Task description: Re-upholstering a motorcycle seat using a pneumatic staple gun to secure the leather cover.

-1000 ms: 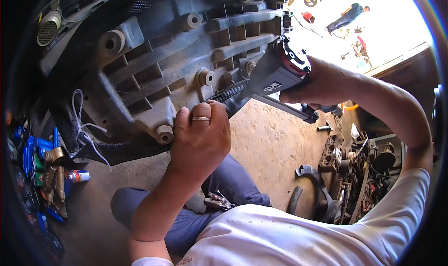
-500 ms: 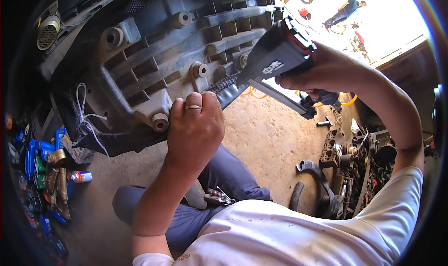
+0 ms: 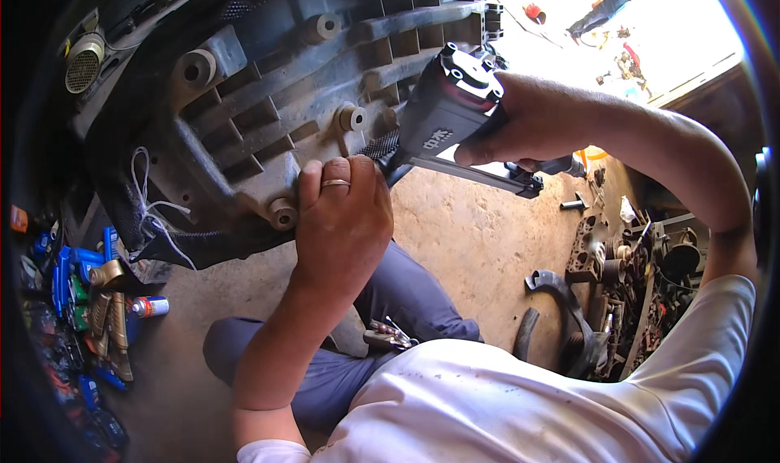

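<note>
The dark underside of a motorcycle seat [image 3: 280, 97], with ribs and round rubber feet, fills the upper left. My left hand [image 3: 345, 219] is closed at its lower edge, fingers bent over the black seat cover [image 3: 380, 148]. A ring is on one of its fingers. My right hand [image 3: 512, 126] is wrapped round a black staple gun [image 3: 443, 110]. The tool's nose is down at the cover edge just right of my left fingers; whether it touches is hidden. A white string [image 3: 146, 195] is tied through the seat's left corner.
Bottles and cans [image 3: 89, 300] crowd the floor at left. Curved black pipes [image 3: 573, 317] and piled metal parts [image 3: 626, 276] lie at right. An orange hose [image 3: 593, 153] runs behind the tool. A person [image 3: 603, 13] is in the bright area far off.
My right hand has brought the staple gun left and down, closer to my left hand, and tilted it. My left hand stays at the seat edge. The view has shifted slightly.
</note>
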